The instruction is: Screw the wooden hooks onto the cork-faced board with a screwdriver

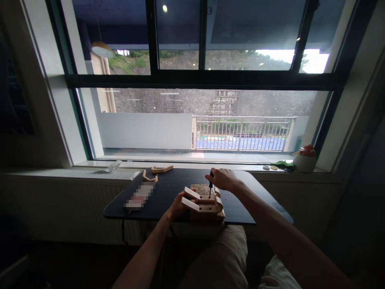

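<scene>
A bent, U-shaped wooden piece [206, 208] with several dark holes sits near the table's front edge, its rounded end to the right. My left hand [177, 206] is closed around the ends of its two arms at the left. Above it, my right hand [225, 179] grips the dark handle of a screwdriver [210, 188]. The shaft points straight down, and its tip meets the far arm of the wooden piece. Beneath and behind the wood lies a textured, tan block or pad [202, 188], partly hidden.
On the dark table [240, 200], two curved wooden pieces [162, 169] lie at the back left. A pixelated object [140, 196] with a cable is nearer. The windowsill holds a white container [304, 161] with an orange top and a green item [282, 164]. A radiator [99, 173] stands left.
</scene>
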Demonstrator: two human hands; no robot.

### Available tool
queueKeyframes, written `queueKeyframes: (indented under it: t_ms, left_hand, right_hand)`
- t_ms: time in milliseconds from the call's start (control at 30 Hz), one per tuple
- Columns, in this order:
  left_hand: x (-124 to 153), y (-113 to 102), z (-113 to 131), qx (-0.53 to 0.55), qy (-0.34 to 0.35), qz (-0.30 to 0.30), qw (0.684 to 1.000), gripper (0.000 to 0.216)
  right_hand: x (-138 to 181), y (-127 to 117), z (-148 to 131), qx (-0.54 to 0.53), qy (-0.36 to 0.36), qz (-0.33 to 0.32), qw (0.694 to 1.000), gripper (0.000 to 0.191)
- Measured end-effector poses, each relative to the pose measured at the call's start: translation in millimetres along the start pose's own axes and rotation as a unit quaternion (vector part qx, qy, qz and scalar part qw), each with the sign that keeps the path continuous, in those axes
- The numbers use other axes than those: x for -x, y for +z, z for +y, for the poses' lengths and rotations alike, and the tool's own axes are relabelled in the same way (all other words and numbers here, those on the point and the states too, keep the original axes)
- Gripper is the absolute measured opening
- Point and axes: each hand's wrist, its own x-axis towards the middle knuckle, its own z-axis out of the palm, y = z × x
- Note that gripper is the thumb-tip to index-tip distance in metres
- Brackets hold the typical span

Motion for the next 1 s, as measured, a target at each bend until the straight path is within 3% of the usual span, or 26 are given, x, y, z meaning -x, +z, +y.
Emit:
queueKeyframes:
  t_ms: [200,467,600,833,1000]
  left_hand:
    - [0.2,-2.0,-3.7,0.000,-0.002,0.011,1.000,0.048]
    - [0.7,0.1,-1.9,-0.025,-0.003,0.024,0.999,0.048]
    - [0.9,-1.8,-3.3,-0.024,0.012,0.019,0.999,0.049]
    - [0.4,-2.7,-4.5,-0.024,0.006,0.023,0.999,0.046]
    - [1.2,-1.0,-3.4,-0.035,0.020,0.038,0.998,0.038]
  right_hand:
    - [0.3,1.8,1.2,-0.021,-0.052,-0.018,0.998,0.028]
    - [-12.2,26.6,-16.8,-0.015,0.031,0.009,0.999,0.040]
    - [-10.4,22.6,-13.9,-0.006,0.045,0.021,0.999,0.040]
    - [-6.7,6.1,1.6,-0.001,-0.024,-0.006,1.000,0.026]
    - [-4.9,10.8,-1.6,0.010,-0.018,-0.009,1.000,0.038]
